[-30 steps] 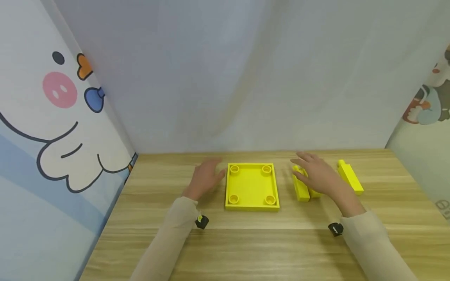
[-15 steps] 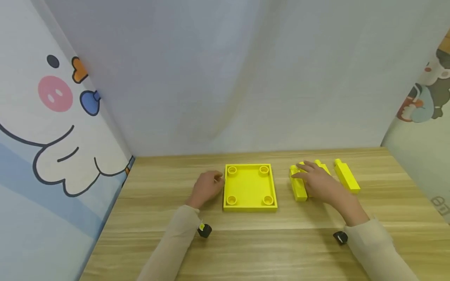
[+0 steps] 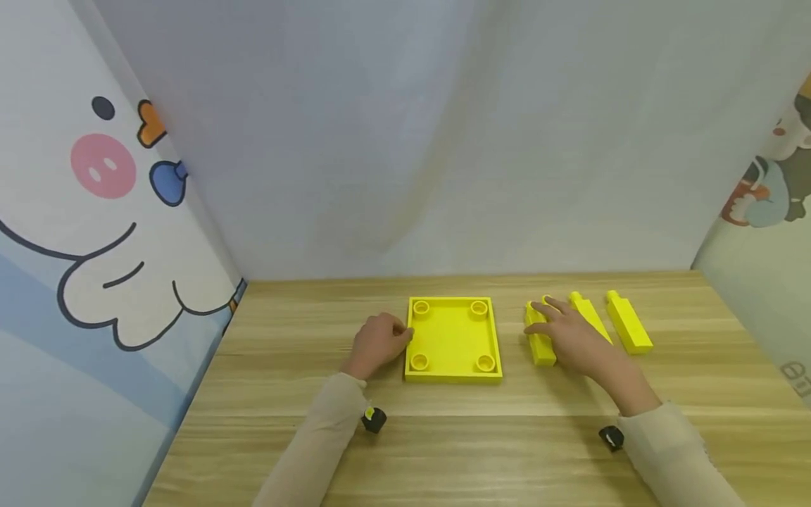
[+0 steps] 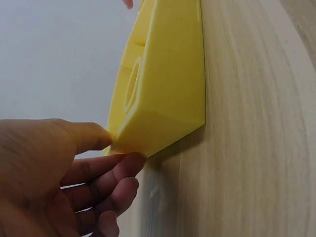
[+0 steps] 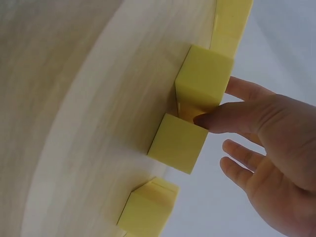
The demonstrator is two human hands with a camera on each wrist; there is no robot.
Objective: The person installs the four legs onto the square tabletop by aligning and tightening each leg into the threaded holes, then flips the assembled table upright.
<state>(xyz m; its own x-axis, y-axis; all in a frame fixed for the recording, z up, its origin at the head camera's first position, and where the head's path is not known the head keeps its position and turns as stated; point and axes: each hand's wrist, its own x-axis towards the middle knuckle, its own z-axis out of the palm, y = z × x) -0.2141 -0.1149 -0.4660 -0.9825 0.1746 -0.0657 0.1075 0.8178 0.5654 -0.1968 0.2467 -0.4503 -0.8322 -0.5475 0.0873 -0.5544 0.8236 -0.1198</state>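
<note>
A yellow square panel (image 3: 451, 338) with raised edges and a round socket at each corner lies on the wooden table. My left hand (image 3: 379, 343) pinches its left edge between thumb (image 4: 91, 137) and index finger; the other fingers are curled below. To the right of the panel lie several yellow square posts with round pegs at their far ends. My right hand (image 3: 576, 338) is over the leftmost post (image 5: 205, 76), its thumb (image 5: 232, 117) and a finger on either side of it. The hand partly covers the second post (image 5: 177, 143).
A third post (image 3: 588, 313) and a rightmost post (image 3: 629, 325) lie just right of my right hand. A pale curtain (image 3: 469, 141) stands along the table's back edge, with printed cloth walls at both sides. Bare wood (image 3: 481, 451) stretches in front.
My left hand has come down to the panel's left edge and closed its thumb and finger on it. My right hand has lowered onto the leftmost post.
</note>
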